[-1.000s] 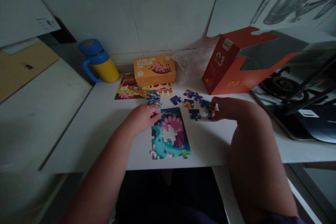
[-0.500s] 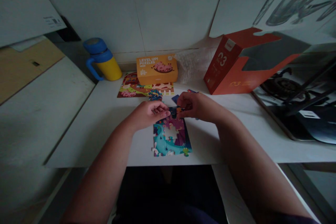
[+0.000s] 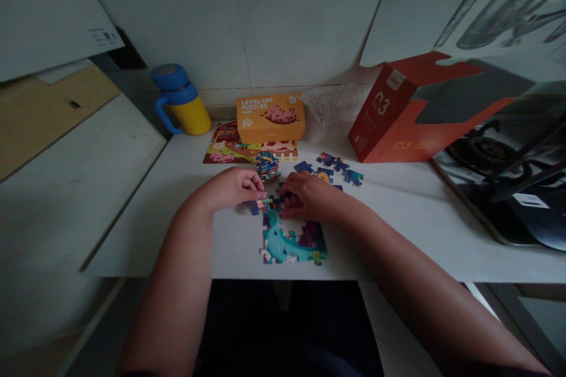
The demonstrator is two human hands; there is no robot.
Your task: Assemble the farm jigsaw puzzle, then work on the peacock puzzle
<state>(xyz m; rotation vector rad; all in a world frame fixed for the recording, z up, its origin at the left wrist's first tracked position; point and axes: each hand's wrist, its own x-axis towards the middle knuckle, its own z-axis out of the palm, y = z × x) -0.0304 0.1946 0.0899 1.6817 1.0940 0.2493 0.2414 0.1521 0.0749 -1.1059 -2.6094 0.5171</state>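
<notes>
Your left hand (image 3: 234, 185) lies on the white table (image 3: 411, 218) w/ fingers curled, the tips down on a small loose piece (image 3: 257, 206) that sits at the upper left corner of the jigsaw puzzle (image 3: 294, 242); if the piece is pinched or only pressed, I cannot tell. Your right hand (image 3: 309, 197) is palm down over the top part of the same puzzle, fingers bent and close together, near the left hand's tips; whether sth is held under them is hidden, so I cannot tell. The puzzle lies flat near the table's front edge, btw your two arms, w/ a white gap in its centre. Just behind the hands stands a small stack of pieces (image 3: 267, 166), and to its right lie several scattered pieces (image 3: 329, 168). Further back: an orange puzzle box (image 3: 270, 118) on a colourful picture sheet (image 3: 225, 150), a yellow mug w/ blue lid (image 3: 182, 103), a crumpled plastic bag (image 3: 329, 109), a big red-orange carton (image 3: 398, 115). A gas stove (image 3: 490, 153) is at the far right
</notes>
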